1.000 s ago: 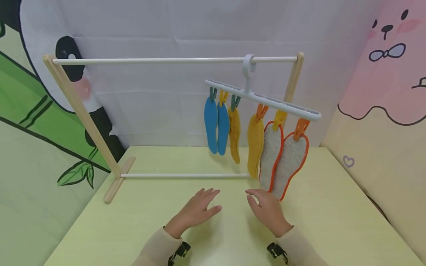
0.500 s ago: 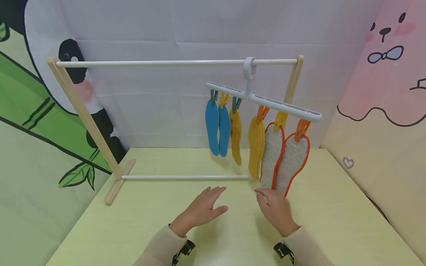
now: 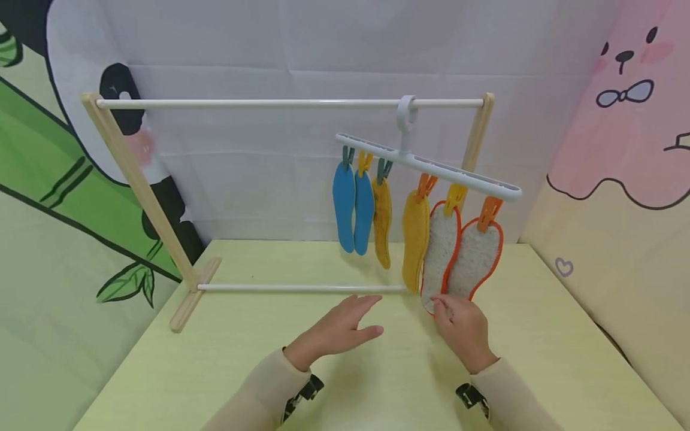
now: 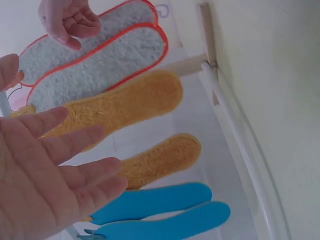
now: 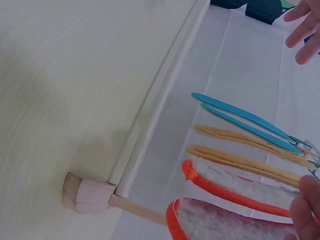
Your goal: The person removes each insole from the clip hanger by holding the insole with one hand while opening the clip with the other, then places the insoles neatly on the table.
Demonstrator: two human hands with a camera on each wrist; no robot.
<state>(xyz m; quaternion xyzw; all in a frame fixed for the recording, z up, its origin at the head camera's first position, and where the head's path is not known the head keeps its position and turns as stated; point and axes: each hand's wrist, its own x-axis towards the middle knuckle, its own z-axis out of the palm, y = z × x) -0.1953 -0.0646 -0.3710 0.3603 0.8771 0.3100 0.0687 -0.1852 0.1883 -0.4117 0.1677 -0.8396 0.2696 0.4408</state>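
Note:
My left hand (image 3: 339, 326) is held over the table with straight, spread fingers and holds nothing. To its right my right hand (image 3: 465, 326) hovers at the lower ends of two grey insoles with red edging (image 3: 439, 257), its fingers loosely curled. In the right wrist view, the right fingers (image 5: 306, 205) are beside a grey insole (image 5: 225, 222), with no grip visible. A white hanger (image 3: 431, 167) also carries two yellow insoles (image 3: 415, 239) and two blue insoles (image 3: 344, 203). Orange, yellow and dark green clips, such as an orange clip (image 3: 490, 211), hold them by one end.
The hanger hooks over the white top rod (image 3: 259, 103) of a rack with wooden legs (image 3: 141, 191). A lower white rod (image 3: 302, 288) runs just above the pale table (image 3: 259, 263). Printed cloth walls (image 3: 259, 179) stand behind and beside.
Both hands have moved to the right. The right hand has come up in front of the grey insoles, its fingers more curled than before. The insoles still hang from the clips.

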